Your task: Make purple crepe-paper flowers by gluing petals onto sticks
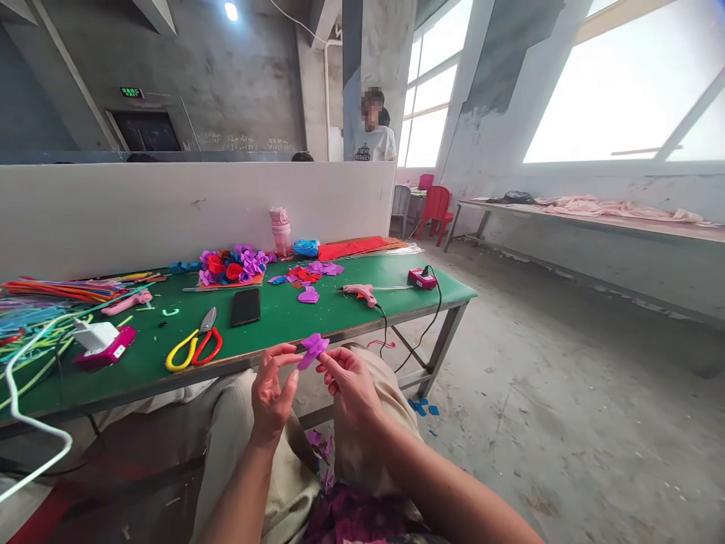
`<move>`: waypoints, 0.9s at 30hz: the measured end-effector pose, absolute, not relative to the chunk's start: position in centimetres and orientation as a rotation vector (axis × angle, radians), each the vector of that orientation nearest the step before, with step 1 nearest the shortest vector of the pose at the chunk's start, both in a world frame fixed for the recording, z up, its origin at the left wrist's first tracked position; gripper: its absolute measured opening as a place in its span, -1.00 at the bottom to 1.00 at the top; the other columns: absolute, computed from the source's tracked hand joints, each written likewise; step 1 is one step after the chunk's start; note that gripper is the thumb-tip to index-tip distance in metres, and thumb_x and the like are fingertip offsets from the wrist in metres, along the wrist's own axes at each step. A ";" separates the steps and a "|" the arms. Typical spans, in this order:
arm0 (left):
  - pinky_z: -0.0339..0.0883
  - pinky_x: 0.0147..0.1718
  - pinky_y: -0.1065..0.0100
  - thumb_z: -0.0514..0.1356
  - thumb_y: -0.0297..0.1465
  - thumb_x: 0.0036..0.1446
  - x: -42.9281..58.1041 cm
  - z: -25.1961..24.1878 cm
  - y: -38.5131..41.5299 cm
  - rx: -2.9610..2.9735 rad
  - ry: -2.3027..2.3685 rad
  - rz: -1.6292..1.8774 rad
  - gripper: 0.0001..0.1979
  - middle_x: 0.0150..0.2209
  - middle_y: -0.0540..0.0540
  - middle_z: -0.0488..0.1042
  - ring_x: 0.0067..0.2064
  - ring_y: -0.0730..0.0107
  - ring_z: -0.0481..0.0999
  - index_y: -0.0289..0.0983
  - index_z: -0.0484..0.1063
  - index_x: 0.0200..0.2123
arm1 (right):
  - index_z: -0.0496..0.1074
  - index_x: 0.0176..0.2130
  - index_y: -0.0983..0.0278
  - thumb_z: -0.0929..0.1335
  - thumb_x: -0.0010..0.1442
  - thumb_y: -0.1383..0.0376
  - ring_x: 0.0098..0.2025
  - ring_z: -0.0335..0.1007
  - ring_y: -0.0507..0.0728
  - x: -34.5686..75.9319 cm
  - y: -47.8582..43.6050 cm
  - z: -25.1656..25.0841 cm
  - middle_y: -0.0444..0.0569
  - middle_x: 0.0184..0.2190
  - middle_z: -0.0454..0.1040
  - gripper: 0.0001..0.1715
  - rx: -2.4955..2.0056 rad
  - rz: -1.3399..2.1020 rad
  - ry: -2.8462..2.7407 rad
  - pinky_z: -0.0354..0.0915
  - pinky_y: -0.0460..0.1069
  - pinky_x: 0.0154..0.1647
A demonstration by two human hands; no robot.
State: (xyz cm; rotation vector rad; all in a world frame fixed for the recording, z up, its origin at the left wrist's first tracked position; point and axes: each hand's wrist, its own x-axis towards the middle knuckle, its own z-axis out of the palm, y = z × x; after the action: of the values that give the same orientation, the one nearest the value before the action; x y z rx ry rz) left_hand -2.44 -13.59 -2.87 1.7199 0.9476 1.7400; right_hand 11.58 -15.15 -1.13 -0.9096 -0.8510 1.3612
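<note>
A small purple piece of petals, paper or cloth, is held over my lap at the green table's front edge. My right hand pinches its right side between thumb and fingertips. My left hand is open on the other side, thumb and fingers apart. Its fingertips come close to the petals; whether they touch I cannot tell. On the table beyond lie loose purple petals and a mixed pile of red and purple petals. A bunch of finished-looking purple, red and blue flowers sits at the back.
Scissors and a black phone lie left of centre. A pink glue gun is to the right, near a power socket. Colourful stems and a white plug fill the left. A person stands behind the partition.
</note>
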 end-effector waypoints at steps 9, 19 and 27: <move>0.13 0.04 0.20 0.33 -0.44 -0.08 -2.0 -3.0 -13.2 1.756 1.132 1.751 -0.84 -0.25 -0.06 0.37 -0.11 0.19 0.35 -0.14 0.47 -0.37 | 0.37 -0.49 0.28 0.43 -0.04 0.07 -0.59 0.18 -0.02 11.4 -14.8 -1.9 -0.16 -0.60 0.39 -0.67 -1.069 1.131 -1.072 0.06 -0.10 -0.58; 0.23 -0.10 0.24 0.21 -0.38 0.09 -2.8 -3.1 -12.8 2.021 1.269 1.746 -0.97 -0.29 -0.04 0.41 -0.18 0.29 0.39 -0.20 0.45 -0.38 | 0.35 -0.48 0.29 0.43 -0.06 0.06 -0.58 0.20 -0.02 12.1 -14.9 -1.4 -0.16 -0.60 0.41 -0.64 -1.094 1.199 -1.116 0.05 -0.10 -0.54; 0.26 -0.05 0.13 0.27 -0.39 0.01 -2.4 -2.6 -13.8 2.283 1.157 1.820 -0.74 -0.09 -0.13 0.34 -0.03 0.20 0.34 -0.20 0.39 -0.17 | 0.32 -0.50 0.26 0.47 -0.10 0.09 -0.62 0.08 -0.07 12.2 -15.5 -0.3 -0.20 -0.59 0.35 -0.65 -1.002 1.540 -0.800 -0.03 -0.13 -0.62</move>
State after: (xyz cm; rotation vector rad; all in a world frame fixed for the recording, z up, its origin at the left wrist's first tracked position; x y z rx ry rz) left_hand -2.40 -13.85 -2.59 2.2833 1.1570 1.8201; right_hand 12.25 -15.51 -0.26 -1.0017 -0.7999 1.5397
